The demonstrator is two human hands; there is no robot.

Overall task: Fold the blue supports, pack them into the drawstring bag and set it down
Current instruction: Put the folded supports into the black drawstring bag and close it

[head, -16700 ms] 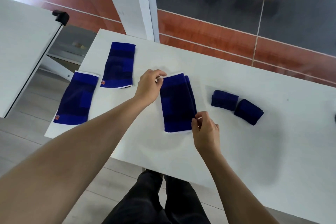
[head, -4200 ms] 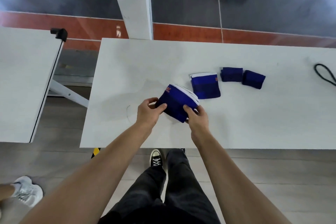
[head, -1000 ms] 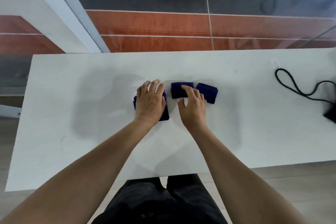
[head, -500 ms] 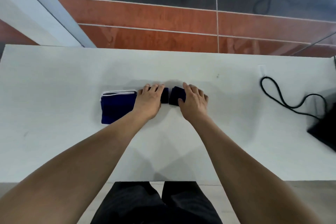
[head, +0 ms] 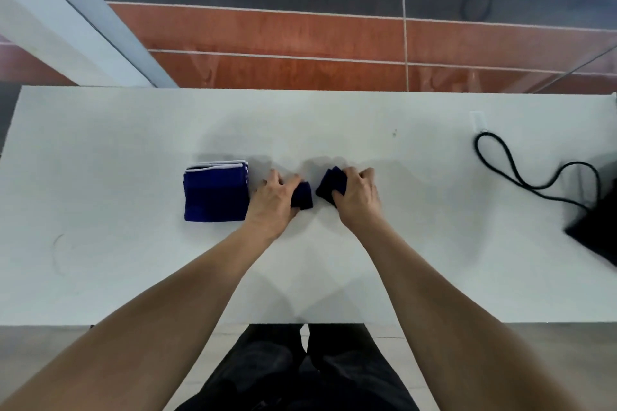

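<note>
A stack of folded blue supports (head: 216, 191) with white edges lies on the white table (head: 133, 137), left of centre. My left hand (head: 272, 200) is closed on a small dark-blue folded support (head: 303, 196) just right of the stack. My right hand (head: 357, 195) grips a second small dark-blue folded support (head: 330, 184), tilted up off the table. The two small pieces are a little apart. The black drawstring bag (head: 597, 227) lies at the right edge, its cord (head: 500, 160) looping over the table.
A small white tab (head: 478, 119) sits near the table's far right edge. Beyond the far edge are red and grey floor tiles. My dark trousers show below the near edge.
Both hands have closed around the two small folded supports and drawn them slightly apart; the right one is lifting. The stack on the left has stayed put.
</note>
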